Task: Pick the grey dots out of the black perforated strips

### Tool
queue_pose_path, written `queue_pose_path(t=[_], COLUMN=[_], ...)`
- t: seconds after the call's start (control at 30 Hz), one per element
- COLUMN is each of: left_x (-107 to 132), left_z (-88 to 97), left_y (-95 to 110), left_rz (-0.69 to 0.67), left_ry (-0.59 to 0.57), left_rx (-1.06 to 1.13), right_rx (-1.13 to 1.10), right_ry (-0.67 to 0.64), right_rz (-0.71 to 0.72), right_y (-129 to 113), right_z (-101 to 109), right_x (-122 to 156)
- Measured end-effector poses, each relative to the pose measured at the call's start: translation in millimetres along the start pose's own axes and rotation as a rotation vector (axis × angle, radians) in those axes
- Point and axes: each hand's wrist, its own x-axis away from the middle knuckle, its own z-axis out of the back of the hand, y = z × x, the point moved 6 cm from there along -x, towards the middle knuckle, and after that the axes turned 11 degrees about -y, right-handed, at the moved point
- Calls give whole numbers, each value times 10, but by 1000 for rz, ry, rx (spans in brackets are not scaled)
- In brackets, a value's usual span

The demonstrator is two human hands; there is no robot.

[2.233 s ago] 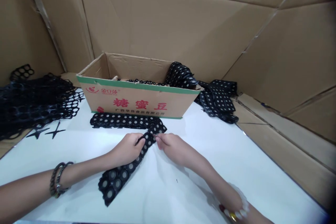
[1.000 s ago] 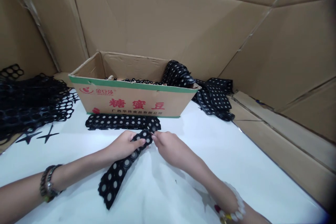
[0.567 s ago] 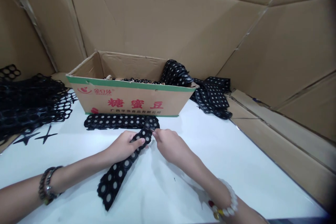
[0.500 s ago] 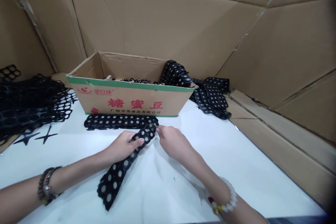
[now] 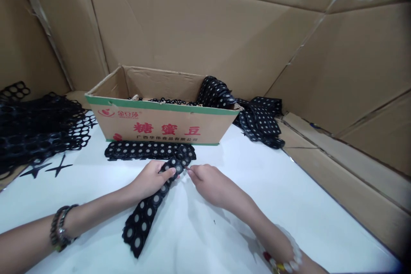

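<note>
My left hand (image 5: 153, 180) grips a long black strip (image 5: 139, 222) dotted with pale round discs, thumb on top and fingers beneath. The strip slants from the lower left up toward a second strip of the same kind (image 5: 138, 150), which lies flat along the box's front. At the held strip's upper end, my right hand (image 5: 208, 182) has its thumb and forefinger pinched together. A thin, narrow thing shows at those fingertips, against the strip's edge; its kind is too small to tell.
A cardboard box (image 5: 160, 125) with a green rim stands behind the strips, black mesh inside. More dotted strips (image 5: 263, 122) hang over its right end and pile beside it. Black ring mesh (image 5: 35, 128) is heaped at left, near black star-shaped scraps (image 5: 59, 166). Cardboard walls (image 5: 208, 30) enclose the table.
My right hand has shifted slightly left and down along the held strip's upper end. The left hand keeps its grip on the strip. The whole view has moved a little.
</note>
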Motion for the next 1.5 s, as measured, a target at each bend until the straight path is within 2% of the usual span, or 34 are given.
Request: queue_pose_path(t=[0.17, 0.3, 0.4, 0.57, 0.7, 0.9, 1.07, 1.2, 1.27, 1.5], left_x=[-4, 36, 82, 126, 111, 8, 13, 41, 42, 33], left_z=[-14, -64, -105, -137, -111, 16, -12, -43, -40, -40], left_y=[11, 19, 15, 19, 26, -43, -45, -56, -65, -37], left_rz=[-69, -137, -134, -132, -170, -86, -126, -137, -140, -211], left_ry=[1, 72, 143, 173, 110, 76, 34, 15, 27, 32], left_rx=[-61, -265, -382, -472, -402, -201, -63, 9, 7, -65], right_rx=[167, 314, 341, 346, 329, 276, 255, 75, 27, 105], right_ry=[-19, -3, 22, 59, 75, 108, 113, 78, 73, 58], right_rz=[-105, -168, -180, -179, -161, -211, -272, -106, -69, -5], right_y=[-73, -202, -281, -330, -286, -115, 15, -12, -49, -215], right_z=[-65, -139, -211, -275, -192, 41, 158, 159, 149, 4], right_x=[-29, -51, -80, -154, -116, 21, 30, 71, 110, 102])
